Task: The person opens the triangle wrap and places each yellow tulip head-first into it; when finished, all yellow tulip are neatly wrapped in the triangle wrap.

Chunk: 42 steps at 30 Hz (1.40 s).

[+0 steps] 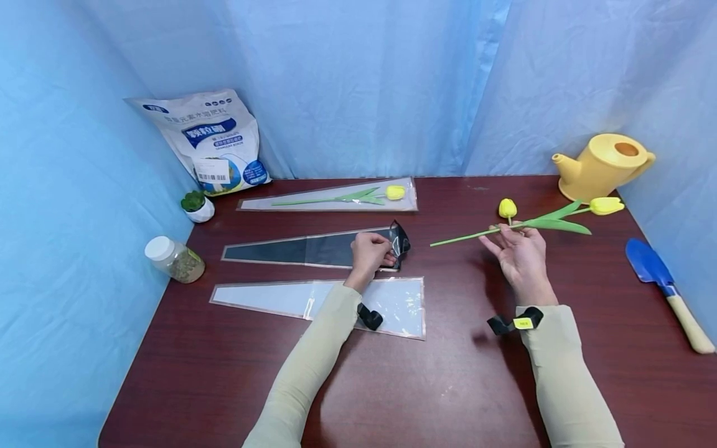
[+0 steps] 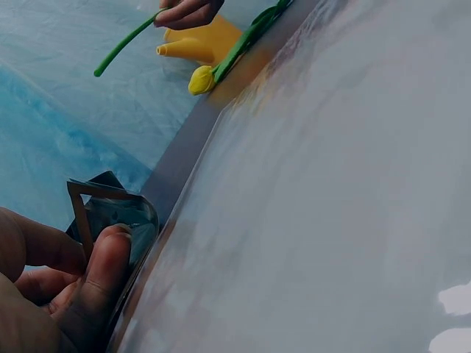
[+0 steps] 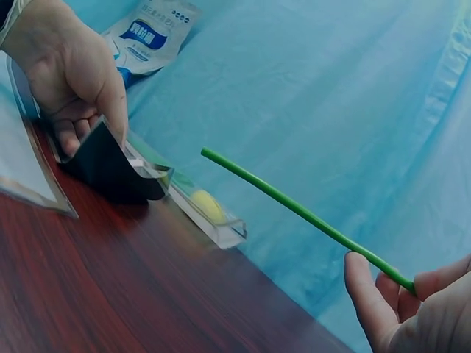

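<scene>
I pinch the dark sleeve (image 1: 319, 249) mouth open with my left hand (image 1: 370, 252); right hand (image 1: 521, 255) pinches the tulip (image 1: 526, 223), not yet inside; far sleeve (image 1: 330, 199) already filled.

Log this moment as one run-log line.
left hand: pinches dark sleeve mouth open | right hand: holds yellow tulip stem, off table

Bare table (image 1: 448, 386) near; sleeves (image 1: 313, 249) and watering can (image 1: 602, 165) crowd the back
</scene>
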Motion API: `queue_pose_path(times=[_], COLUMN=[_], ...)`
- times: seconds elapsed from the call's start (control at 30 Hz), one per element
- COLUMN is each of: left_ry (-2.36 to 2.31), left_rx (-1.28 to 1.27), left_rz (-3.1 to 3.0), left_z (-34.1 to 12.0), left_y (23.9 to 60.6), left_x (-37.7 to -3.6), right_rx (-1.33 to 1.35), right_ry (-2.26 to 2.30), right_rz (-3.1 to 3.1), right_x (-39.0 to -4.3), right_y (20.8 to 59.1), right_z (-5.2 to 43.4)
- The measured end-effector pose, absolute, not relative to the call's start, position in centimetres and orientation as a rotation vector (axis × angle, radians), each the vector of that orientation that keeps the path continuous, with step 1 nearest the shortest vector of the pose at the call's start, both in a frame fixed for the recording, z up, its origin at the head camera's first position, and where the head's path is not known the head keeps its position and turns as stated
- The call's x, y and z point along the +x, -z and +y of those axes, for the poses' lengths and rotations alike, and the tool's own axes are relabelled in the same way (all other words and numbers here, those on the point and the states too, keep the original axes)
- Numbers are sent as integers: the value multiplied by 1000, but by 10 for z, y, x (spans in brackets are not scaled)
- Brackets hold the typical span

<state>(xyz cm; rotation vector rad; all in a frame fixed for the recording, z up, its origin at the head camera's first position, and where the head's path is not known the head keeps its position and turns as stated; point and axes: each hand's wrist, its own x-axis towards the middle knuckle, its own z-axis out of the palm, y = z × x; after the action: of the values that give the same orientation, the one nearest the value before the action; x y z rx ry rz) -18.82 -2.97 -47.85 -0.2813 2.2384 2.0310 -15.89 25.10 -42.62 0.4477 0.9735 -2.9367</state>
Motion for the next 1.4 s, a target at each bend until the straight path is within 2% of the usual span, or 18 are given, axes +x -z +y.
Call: queue_pose_path(times=[0.6, 1.4], left_ry=[-2074, -1987], left_rx=[-285, -276], left_rz=[2191, 2255], left_z=[-29, -26], left_y=[478, 471], left_x=[-189, -186], right_rx=[584, 608], right_ry=[3009, 2927], right_rz=[1191, 1689], right_x=[-179, -185], right_y=[432, 440], right_z=[201, 173])
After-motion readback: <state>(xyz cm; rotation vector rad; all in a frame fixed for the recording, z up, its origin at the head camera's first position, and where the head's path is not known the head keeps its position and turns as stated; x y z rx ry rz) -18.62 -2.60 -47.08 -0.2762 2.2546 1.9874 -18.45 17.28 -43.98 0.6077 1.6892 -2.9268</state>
